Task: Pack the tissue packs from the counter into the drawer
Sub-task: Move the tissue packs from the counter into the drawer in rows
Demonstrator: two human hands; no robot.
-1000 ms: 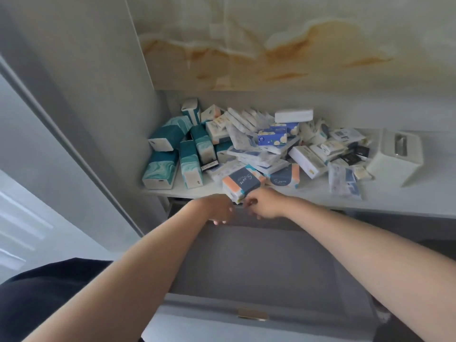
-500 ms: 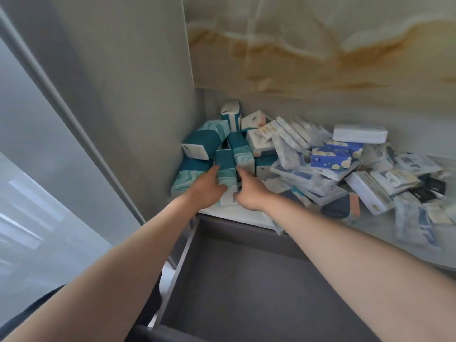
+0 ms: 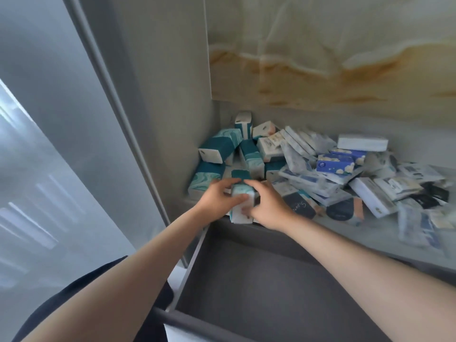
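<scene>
1. Teal with white marble swirls: front pack (image 3: 244,190) and its neighbours.
2. Blue with white cloud shapes: blue pack (image 3: 335,164).
3. Plain white: top pack (image 3: 361,142).
4. Navy and peach: dark pack (image 3: 343,211).
5. Dark grey: drawer (image 3: 259,280).
6. Cream with amber veins: wall panel (image 3: 333,58).
7. Black: sleeve (image 3: 74,304).

Only one piece of writing can be made out: on the dark navy pack (image 3: 299,207) with peach ends, near the front of the worktop (image 3: 370,234), a pale handwritten-style script reads roughly "S.pure", set at a tilt. The blue pack (image 3: 335,164) with white cloud shapes carries a small round logo at its left end, too blurred to read. The teal pack (image 3: 243,202) at the front edge shows no lettering, and the print on the white packs (image 3: 370,198) is smeared beyond reading
</scene>
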